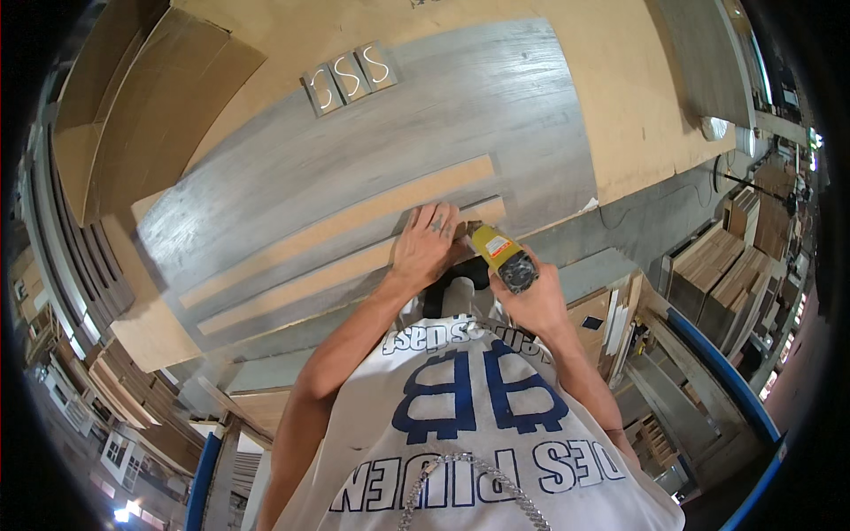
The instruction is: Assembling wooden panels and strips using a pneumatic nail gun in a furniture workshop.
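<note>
A big grey board (425, 115) lies across the middle of the frame, on a tan table top (633, 115). A brown cardboard box (177, 106) stands at the upper left, over a bit of the table. Another grey panel (708, 62) is at the upper right. Piles of planks (722, 274) sit at the right side, and a blue bar (722, 363) runs by the lower right. The person's white shirt (478, 442) fills the bottom middle and hides part of the table's near edge. The left hand covers a bit of the lower tan strip.

I count three small grey blocks (351, 77) in a row at the top, each with a white squiggle. There are two long tan strips (345, 228) on the grey board, and one yellow and black power tool (500, 252), just right of the middle.

The right hand (536, 296) is wrapped around the back of the tool, whose front points up and left. The left hand (428, 239) is just beside that front end, near the board's lower edge. Its fingers are bent and close together, knuckles up. I cannot tell if they pinch anything. Both arms reach up from the bottom, elbows out.
</note>
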